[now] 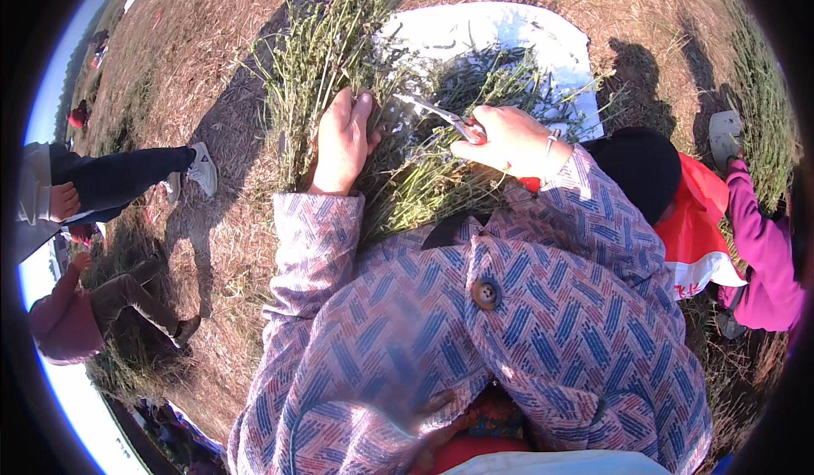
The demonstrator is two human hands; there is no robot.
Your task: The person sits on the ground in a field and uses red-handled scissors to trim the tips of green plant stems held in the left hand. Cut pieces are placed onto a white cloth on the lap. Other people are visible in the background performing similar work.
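Note:
My left hand [345, 138] grips a tall bundle of green plant stems [324, 49], which rises past the thumb towards the top of the view. To the right, my right hand [512, 141] is closed around the handles of metal scissors [445, 114]. Their blades point left towards the stems, and a gap lies between the tip and my left hand. Under and behind both hands is a white sheet [502, 20] with loose cut stems [509, 81] on it. More stems [439, 189] lie close to my patterned jacket, below the scissors.
Dry straw covers the ground [235, 233]. At the left, one person in dark trousers [121, 179] stands, and another in a red top [67, 319] is low down. A person in a black hat [636, 170] is close on my right, with a pink-sleeved person [763, 246] beyond.

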